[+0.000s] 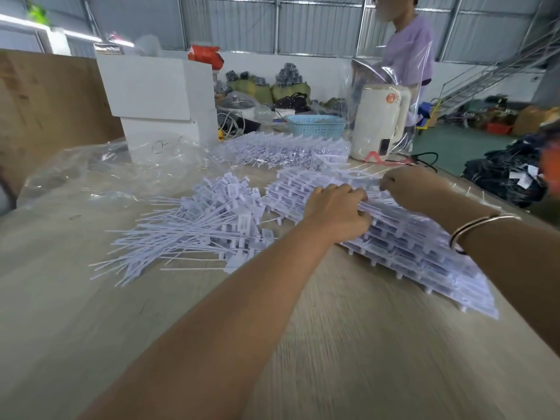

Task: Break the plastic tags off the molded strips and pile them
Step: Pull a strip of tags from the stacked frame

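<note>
1. Hidden or unclear: the fingertips of the left hand (336, 212) are buried in the upper layers of the stack of molded strips (403, 247); the fingertips of the right hand (407, 180) are blurred at the stack's far edge. The near table (333, 359) surface is smeared by motion. The far person (404, 47) is partly veiled by a clear bag (385, 95).
2. Stack of molded strips: pale lilac-white plastic frames with small pegs along their edges, layered flat and running from mid-table toward the right near edge.
3. Pile of loose tags (197, 225): same pale plastic, each a small rectangular head with a long thin tail; they lie criss-crossed just left of the stack, tails fanning toward the left.
4. A second heap of strips (285, 150) lies farther back, near a blue basket (315, 125) and a cream kettle (380, 122).
5. Left hand: arm reaches diagonally across the table; fingers curled, gripping the upper strips at the stack's middle.
6. Right hand: arm enters from the right, bangles (472, 228) on the forearm; fingers bent down, pinching strips at the far edge, though how firmly they grip cannot be told.
</note>
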